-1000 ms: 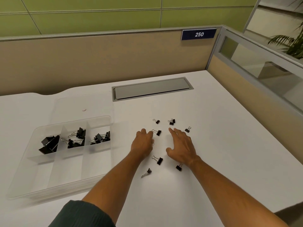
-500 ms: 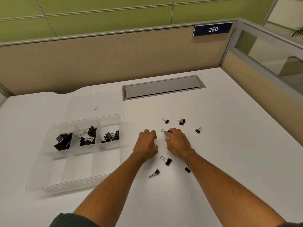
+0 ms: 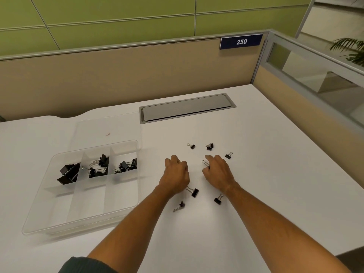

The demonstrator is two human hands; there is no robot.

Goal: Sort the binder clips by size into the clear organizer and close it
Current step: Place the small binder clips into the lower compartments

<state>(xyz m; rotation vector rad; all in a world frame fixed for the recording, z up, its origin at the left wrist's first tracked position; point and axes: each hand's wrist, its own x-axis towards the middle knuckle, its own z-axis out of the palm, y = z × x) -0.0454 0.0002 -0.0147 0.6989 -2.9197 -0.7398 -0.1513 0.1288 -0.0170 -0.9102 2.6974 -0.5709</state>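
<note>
Both hands down among the loose clips now. Right hand (image 3: 218, 175) has fingers curled round a small black binder clip w/ wire handles (image 3: 205, 163); the silver loops poke out on the thumb side, toward the left hand, black body hidden under the fingers. Left hand (image 3: 176, 175) is balled up, knuckles up; can't tell if there's a clip inside.

Clear plastic three-column organizer (image 3: 39, 219) sits to the left, well apart from both hands, lid (image 3: 122, 125) laid open flat behind it. Its far row holds the sorted clips: big ones in the left cell, mid in the centre, small ones in the right cell (image 3: 126, 166). Near row looks bare.

Key relation: the held clip is small-looking, so prob. headed for that right cell, which lies left of the right hand w/ the left fist between. Left hand is nearer the organizer; right has to cross over or pass behind it.

Still loose on the white desk (image 3: 275, 174): three spots beyond the hands (one looks like a pair), three nearer the person beside the wrists, one (image 3: 194, 192) just beside the left wrist, handles pointing under it.

Plenty of open desk right and front; grey cable hatch (image 3: 187, 108) sits farther back, out of the way.
</note>
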